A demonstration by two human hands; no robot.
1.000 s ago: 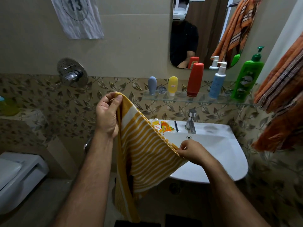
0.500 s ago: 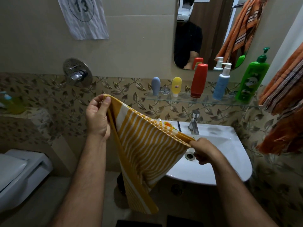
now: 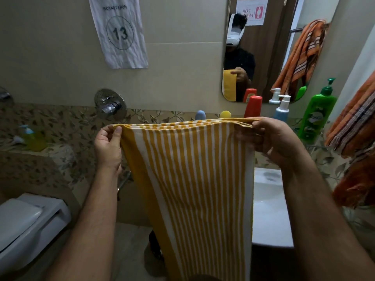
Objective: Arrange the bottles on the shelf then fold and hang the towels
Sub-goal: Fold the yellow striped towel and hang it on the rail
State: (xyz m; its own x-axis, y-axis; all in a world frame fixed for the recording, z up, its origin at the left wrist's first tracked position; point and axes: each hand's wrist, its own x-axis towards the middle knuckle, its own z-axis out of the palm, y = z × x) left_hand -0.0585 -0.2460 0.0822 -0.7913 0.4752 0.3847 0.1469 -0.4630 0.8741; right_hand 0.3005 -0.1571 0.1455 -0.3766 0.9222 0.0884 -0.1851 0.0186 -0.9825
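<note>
Both hands have risen and drawn apart since the earlier frame, stretching the yellow striped towel (image 3: 194,189) flat where it previously hung slack at an angle. Left hand (image 3: 108,146) pinches the top left corner between thumb and forefinger; right hand (image 3: 269,138) grasps the top right corner with curled fingers. Below the fingers the towel hangs straight down; beyond them stand the bottles (image 3: 316,116).

Held-up striped towel (image 3: 194,179) screens sink (image 3: 269,209) and shelf bottles (image 3: 252,106); hanging orange towels (image 3: 353,134) crowd the right; left wall side open.
</note>
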